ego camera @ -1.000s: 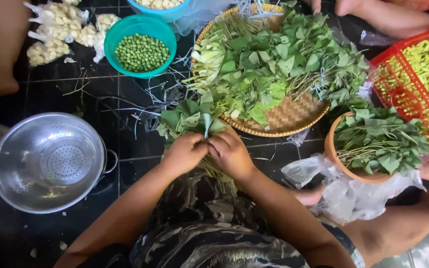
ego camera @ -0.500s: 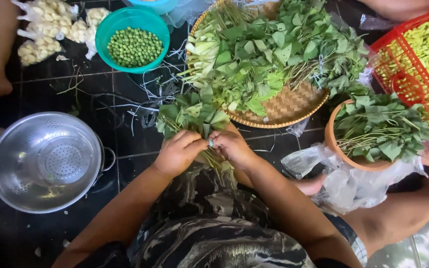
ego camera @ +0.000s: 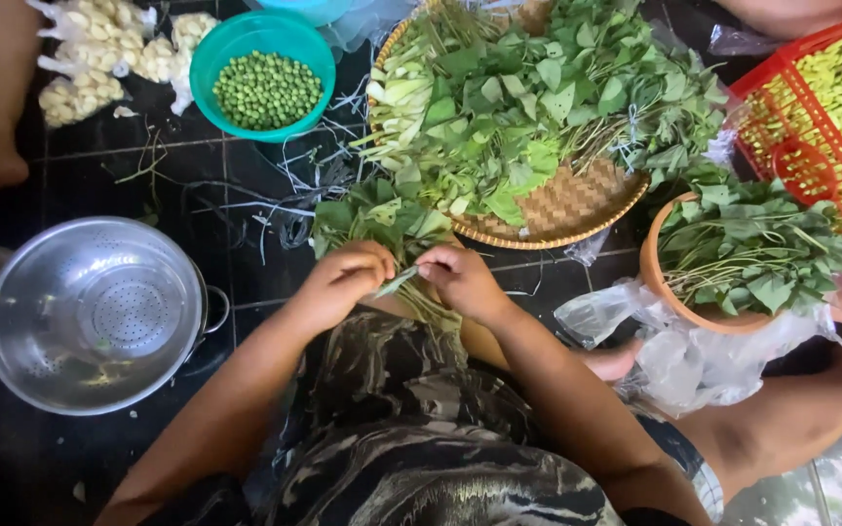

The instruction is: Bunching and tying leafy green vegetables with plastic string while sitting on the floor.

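Dark tiled floor (ego camera: 197, 185): left hand (ego camera: 341, 283) and right hand (ego camera: 462, 281) both pinch closed on a leafy bundle (ego camera: 382, 222), woven tray (ego camera: 577, 200) just beyond, steel colander (ego camera: 95, 314) off left.

a single head-worn camera looks almost straight down, close over the person's own lap and forearms. the dark tiled floor (ego camera: 148, 175) fills the frame, with the woven tray (ego camera: 577, 200) just ahead at the top.
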